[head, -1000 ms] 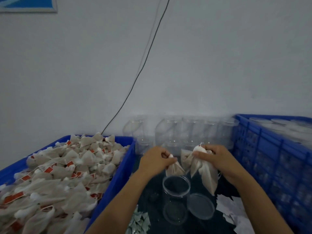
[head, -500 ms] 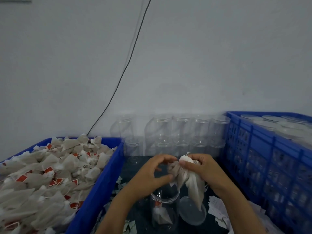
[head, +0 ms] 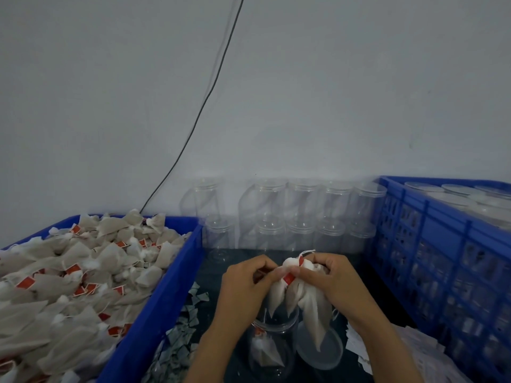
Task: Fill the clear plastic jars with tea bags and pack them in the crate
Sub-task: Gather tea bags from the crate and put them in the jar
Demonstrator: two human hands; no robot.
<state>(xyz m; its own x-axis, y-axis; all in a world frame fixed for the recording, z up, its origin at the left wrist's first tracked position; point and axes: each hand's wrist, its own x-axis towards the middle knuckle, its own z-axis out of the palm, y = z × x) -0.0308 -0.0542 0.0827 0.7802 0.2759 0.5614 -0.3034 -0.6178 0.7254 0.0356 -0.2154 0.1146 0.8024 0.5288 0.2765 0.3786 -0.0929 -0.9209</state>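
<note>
Bunch of pale tea bags (head: 301,297) hanging above open clear jar (head: 272,346), 1 bag inside, blue crate (head: 442,244) right

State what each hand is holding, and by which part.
The right hand holds a bunch of tea bags by their gathered tops; the left hand pinches one bag's top there.

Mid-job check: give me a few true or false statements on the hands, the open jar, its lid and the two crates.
1. The right hand grips a bunch of tea bags. True.
2. The open jar below the hands is empty. False: one tea bag lies in it.
3. The lid is on the jar. False: it lies beside the jar.
4. The left hand pinches at the bunch. True.
5. The right crate holds loose tea bags. False: it holds lidded jars; the loose bags fill the left crate.
</note>
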